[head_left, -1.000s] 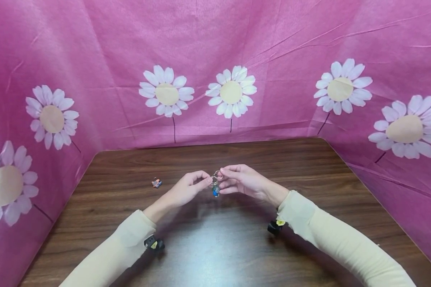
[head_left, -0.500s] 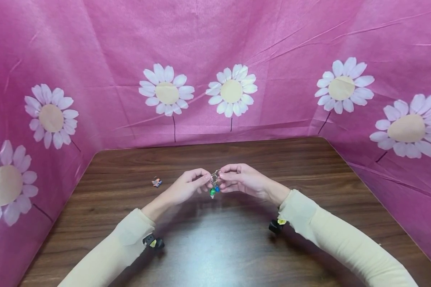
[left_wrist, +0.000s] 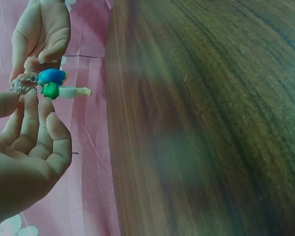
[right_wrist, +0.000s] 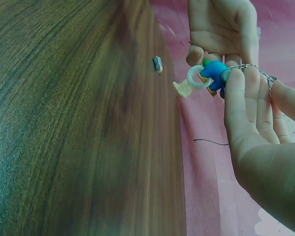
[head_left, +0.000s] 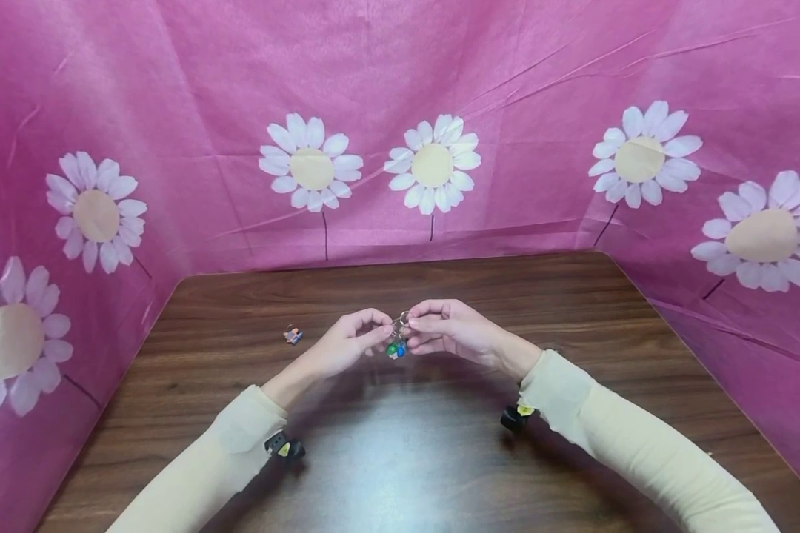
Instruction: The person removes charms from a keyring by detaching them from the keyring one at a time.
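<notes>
In the head view my left hand (head_left: 343, 346) and right hand (head_left: 458, 334) meet above the middle of the table. Each one pinches a metal ring between thumb and fingers, and the rings touch or overlap; whether they are linked cannot be told. Two keychain charms hang close together below on short chains. One is a green figure (left_wrist: 50, 90) with a pale lower part; the other is a blue figure (right_wrist: 216, 73), and both charms dangle side by side. A third small keychain (head_left: 293, 335), orange, grey and blue, lies on the table left of my left hand.
The brown wood-grain table (head_left: 400, 459) has a pink cloth (head_left: 507, 89) with printed white daisies around its back and sides. Black cameras are strapped at both sleeves, one by the left cuff (head_left: 295, 448) and one by the right (head_left: 513, 418).
The green charm has come into view beside the blue one, and the rings have turned between my fingers. Both hands stay in nearly the same place. The keychain on the table has not moved.
</notes>
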The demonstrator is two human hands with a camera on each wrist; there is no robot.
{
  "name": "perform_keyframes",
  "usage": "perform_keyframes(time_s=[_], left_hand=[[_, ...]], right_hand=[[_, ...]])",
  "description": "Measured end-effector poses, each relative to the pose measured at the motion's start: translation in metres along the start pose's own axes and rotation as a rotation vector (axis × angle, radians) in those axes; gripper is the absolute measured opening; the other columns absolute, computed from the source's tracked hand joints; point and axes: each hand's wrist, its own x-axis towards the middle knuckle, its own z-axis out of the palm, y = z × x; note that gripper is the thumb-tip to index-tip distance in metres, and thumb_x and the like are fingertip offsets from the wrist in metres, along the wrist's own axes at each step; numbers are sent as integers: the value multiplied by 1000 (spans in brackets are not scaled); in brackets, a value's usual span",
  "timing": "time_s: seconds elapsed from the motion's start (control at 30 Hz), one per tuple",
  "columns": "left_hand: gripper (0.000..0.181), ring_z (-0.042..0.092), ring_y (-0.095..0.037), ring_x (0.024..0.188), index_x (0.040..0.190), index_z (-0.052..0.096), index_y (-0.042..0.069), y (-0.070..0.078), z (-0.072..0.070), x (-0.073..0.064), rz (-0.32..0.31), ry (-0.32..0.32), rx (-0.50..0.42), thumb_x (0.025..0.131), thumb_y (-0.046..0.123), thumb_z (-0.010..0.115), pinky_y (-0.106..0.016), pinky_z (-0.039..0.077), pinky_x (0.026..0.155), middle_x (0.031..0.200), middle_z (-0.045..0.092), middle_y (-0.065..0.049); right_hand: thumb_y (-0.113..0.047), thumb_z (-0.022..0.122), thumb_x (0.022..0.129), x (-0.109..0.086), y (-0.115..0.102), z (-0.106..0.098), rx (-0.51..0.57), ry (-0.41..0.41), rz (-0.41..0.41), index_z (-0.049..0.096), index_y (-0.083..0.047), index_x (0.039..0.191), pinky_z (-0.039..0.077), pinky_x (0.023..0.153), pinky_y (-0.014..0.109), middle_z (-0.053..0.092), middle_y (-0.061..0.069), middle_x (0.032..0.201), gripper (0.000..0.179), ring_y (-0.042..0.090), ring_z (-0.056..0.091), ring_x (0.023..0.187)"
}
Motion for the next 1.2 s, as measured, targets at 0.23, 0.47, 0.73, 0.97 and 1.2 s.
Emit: perform_keyframes(time_s=[0.23,0.47,0.73,0.97,1.2], left_hand=[[16,66,-46,88,109,60,-2,-2,3,-1,-3,16,-8,100,11,64,-56,56,79,94,68,-18],[22,66,-48,95,112,67,-4,-6,8,-4,-7,-22,7,99,14,66,-57,56,84,100,72,-18],[18,69,-20,93,104,75,5,-5,8,-4,38,29,116,94,20,74,-30,55,83,96,75,-2],[8,64,-23,86,97,72,5,-3,5,-6,33,44,69,95,12,70,-28,52,75,91,71,-2],[7,61,-26,82,96,68,2,1,5,-6,35,50,33,97,7,64,-28,50,70,86,67,-2]], right_hand=[[0,58,101,1,-1,4,32,-2,10,62,-4,109,55,92,49,74,11,96,10,23,73,85],[0,59,100,2,1,6,38,27,11,63,-3,110,56,91,45,72,12,103,11,23,73,90],[-5,59,102,2,-2,7,28,21,4,65,-6,108,56,91,45,74,12,103,9,22,73,92],[-8,60,101,3,-3,3,-50,64,23,65,-5,109,60,81,37,73,12,98,9,19,71,81],[-5,62,99,1,-5,0,-117,68,43,65,-4,113,57,70,30,71,7,92,15,14,64,69]])
